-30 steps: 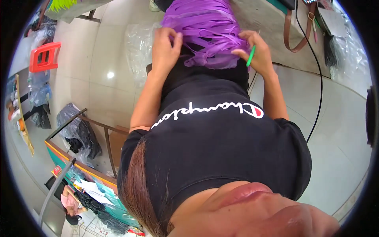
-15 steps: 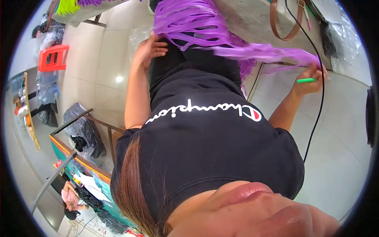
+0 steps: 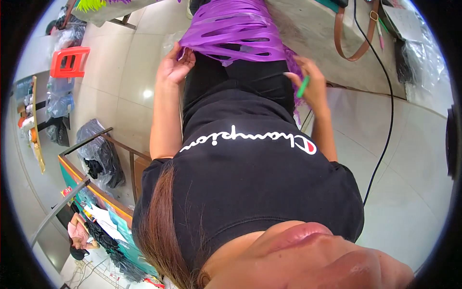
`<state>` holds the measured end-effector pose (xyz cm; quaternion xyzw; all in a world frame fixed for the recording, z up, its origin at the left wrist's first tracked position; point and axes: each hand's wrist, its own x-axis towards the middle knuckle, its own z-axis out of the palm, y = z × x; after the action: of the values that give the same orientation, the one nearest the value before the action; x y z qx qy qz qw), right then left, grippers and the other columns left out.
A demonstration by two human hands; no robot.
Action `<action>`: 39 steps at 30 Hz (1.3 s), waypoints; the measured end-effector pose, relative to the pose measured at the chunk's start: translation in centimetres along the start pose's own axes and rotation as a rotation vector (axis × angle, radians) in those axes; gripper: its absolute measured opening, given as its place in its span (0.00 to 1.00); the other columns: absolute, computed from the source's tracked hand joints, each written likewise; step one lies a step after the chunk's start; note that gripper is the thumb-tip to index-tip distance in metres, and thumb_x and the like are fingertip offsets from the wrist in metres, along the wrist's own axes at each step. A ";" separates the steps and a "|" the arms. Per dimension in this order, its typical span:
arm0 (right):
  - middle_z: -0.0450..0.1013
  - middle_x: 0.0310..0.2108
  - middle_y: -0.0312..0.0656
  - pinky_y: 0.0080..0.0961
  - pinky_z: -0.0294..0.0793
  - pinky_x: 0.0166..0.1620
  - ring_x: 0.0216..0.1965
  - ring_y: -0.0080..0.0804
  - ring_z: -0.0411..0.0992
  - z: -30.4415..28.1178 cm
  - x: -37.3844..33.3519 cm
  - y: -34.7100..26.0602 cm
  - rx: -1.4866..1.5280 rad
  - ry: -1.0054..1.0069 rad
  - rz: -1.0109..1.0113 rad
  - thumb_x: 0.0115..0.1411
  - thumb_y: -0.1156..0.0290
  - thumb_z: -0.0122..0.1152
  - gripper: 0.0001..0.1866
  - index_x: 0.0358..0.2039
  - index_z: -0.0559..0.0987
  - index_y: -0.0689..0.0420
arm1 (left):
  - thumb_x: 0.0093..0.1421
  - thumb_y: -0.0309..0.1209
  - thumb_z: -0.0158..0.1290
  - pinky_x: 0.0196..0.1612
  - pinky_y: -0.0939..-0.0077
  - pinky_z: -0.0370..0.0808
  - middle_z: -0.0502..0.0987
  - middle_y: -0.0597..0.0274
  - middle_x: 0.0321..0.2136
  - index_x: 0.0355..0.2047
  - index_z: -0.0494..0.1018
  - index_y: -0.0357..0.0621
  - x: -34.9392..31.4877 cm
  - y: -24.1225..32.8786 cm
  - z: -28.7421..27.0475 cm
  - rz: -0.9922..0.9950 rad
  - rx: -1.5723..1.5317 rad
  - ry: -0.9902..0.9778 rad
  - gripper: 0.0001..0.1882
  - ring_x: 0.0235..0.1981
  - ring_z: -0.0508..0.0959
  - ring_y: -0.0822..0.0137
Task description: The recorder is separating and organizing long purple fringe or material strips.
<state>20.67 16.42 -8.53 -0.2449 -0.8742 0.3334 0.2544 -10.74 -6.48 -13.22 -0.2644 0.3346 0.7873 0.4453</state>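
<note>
Across my thighs lies a sheet of shiny purple strips (image 3: 240, 29), joined in bands with long slits between them. At its left edge my left hand (image 3: 179, 65) is closed, the fingers curled and pinching the purple material. My right hand (image 3: 313, 86) is beside my right thigh, near the right end of the strips. It is closed round a slim bright green object (image 3: 303, 87), whose kind I cannot make out. More crinkled purple fringe (image 3: 294, 72) hangs by that thigh, partly behind the hand.
A grey-covered table (image 3: 356, 72) stands on the right, with a brown strap (image 3: 339, 41) on it. A black cable (image 3: 391, 101) hangs down past it. To the left are a red stool (image 3: 70, 62), bagged goods (image 3: 101, 154) and a green-topped table (image 3: 103, 197), where another person (image 3: 79, 233) sits.
My right hand has swung in from the far right to my thigh, and the purple strips it was drawing out no longer stretch sideways. My left hand has closed on the sheet's edge.
</note>
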 end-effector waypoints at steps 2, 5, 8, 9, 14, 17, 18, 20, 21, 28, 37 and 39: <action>0.75 0.31 0.46 0.30 0.69 0.33 0.27 0.42 0.69 2.7 1.7 0.4 -0.002 0.050 -0.172 0.49 0.72 0.69 0.12 0.28 0.73 0.63 | 0.55 0.30 0.60 0.53 0.56 0.70 0.71 0.54 0.41 0.42 0.70 0.40 -2.2 0.1 1.9 -0.039 -0.098 -0.038 0.16 0.47 0.72 0.58; 0.73 0.29 0.46 0.28 0.70 0.35 0.28 0.41 0.69 5.3 3.9 1.4 -0.035 0.228 -0.285 0.53 0.77 0.64 0.09 0.24 0.70 0.62 | 0.56 0.31 0.59 0.57 0.54 0.68 0.75 0.56 0.38 0.35 0.73 0.42 -4.1 -0.1 4.4 0.305 0.140 -0.294 0.10 0.45 0.74 0.59; 0.73 0.27 0.43 0.24 0.69 0.34 0.27 0.32 0.68 4.1 6.4 1.4 0.076 0.310 -0.273 0.57 0.77 0.61 0.08 0.24 0.71 0.61 | 0.58 0.29 0.57 0.57 0.55 0.68 0.77 0.57 0.36 0.33 0.73 0.42 -5.0 1.3 7.0 0.439 0.220 -0.409 0.05 0.41 0.76 0.59; 0.73 0.27 0.40 0.22 0.68 0.33 0.26 0.27 0.67 3.3 7.8 1.3 0.186 0.403 -0.266 0.58 0.75 0.60 0.10 0.23 0.70 0.60 | 0.59 0.25 0.54 0.54 0.59 0.71 0.77 0.58 0.35 0.33 0.73 0.43 -5.0 2.0 8.3 0.488 0.237 -0.438 0.02 0.39 0.77 0.61; 0.73 0.25 0.34 0.13 0.64 0.34 0.26 0.18 0.63 -5.3 12.7 -5.6 0.052 0.506 -0.374 0.60 0.74 0.59 0.18 0.18 0.60 0.56 | 0.58 0.22 0.54 0.52 0.61 0.72 0.77 0.56 0.36 0.37 0.72 0.41 -3.2 5.0 13.1 0.621 0.168 -0.581 0.06 0.41 0.76 0.61; 0.73 0.26 0.34 0.12 0.63 0.34 0.27 0.17 0.63 -8.4 13.7 -8.0 0.371 0.436 -0.340 0.59 0.76 0.58 0.17 0.18 0.62 0.56 | 0.58 0.21 0.52 0.48 0.64 0.73 0.77 0.58 0.33 0.38 0.71 0.43 -5.3 4.6 15.5 0.758 0.111 -0.712 0.07 0.37 0.77 0.61; 0.73 0.26 0.34 0.12 0.63 0.34 0.27 0.17 0.63 -9.3 13.3 -8.9 0.369 0.436 -0.345 0.59 0.76 0.58 0.17 0.18 0.62 0.56 | 0.58 0.21 0.52 0.47 0.66 0.73 0.77 0.58 0.33 0.40 0.70 0.43 -6.4 4.4 15.8 0.851 0.103 -0.703 0.09 0.37 0.77 0.61; 0.71 0.23 0.34 0.14 0.61 0.30 0.25 0.17 0.60 -11.0 11.5 -10.9 0.411 0.283 -0.206 0.58 0.76 0.60 0.21 0.18 0.56 0.56 | 0.58 0.21 0.53 0.48 0.68 0.73 0.77 0.56 0.37 0.46 0.68 0.42 -8.1 4.3 15.2 0.861 0.139 -0.805 0.15 0.39 0.77 0.60; 0.71 0.23 0.34 0.14 0.61 0.30 0.25 0.17 0.60 -11.2 10.8 -11.2 0.411 0.283 -0.206 0.58 0.76 0.60 0.21 0.18 0.56 0.56 | 0.58 0.21 0.53 0.49 0.66 0.73 0.77 0.56 0.37 0.46 0.68 0.41 -9.7 3.9 15.0 0.919 0.213 -0.726 0.15 0.40 0.77 0.61; 0.66 0.20 0.35 0.20 0.62 0.30 0.23 0.22 0.60 -8.5 9.0 -3.0 0.229 -0.283 -0.032 0.56 0.74 0.61 0.20 0.17 0.58 0.57 | 0.60 0.24 0.53 0.46 0.68 0.74 0.74 0.54 0.40 0.57 0.58 0.43 -8.6 1.7 12.1 0.785 0.589 -0.651 0.25 0.40 0.77 0.62; 0.59 0.19 0.38 0.21 0.66 0.31 0.23 0.26 0.61 1.8 7.1 -3.4 0.099 -0.074 -0.164 0.53 0.73 0.66 0.10 0.33 0.75 0.62 | 0.57 0.60 0.49 0.21 0.72 0.70 0.74 0.56 0.16 0.19 0.72 0.35 -3.2 1.2 -0.5 -0.007 2.018 0.201 0.34 0.17 0.74 0.64; 0.62 0.20 0.37 0.22 0.67 0.32 0.23 0.27 0.62 3.2 7.7 -3.9 0.104 -0.002 -0.234 0.49 0.73 0.69 0.15 0.37 0.76 0.63 | 0.54 0.65 0.48 0.18 0.73 0.69 0.73 0.56 0.15 0.17 0.72 0.34 -3.7 0.1 0.7 -0.044 2.020 0.253 0.38 0.14 0.73 0.65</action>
<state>11.94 16.96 -5.66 -0.1273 -0.8786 0.3465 0.3029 -9.19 -7.92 -10.14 0.1477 0.8826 0.0946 0.4362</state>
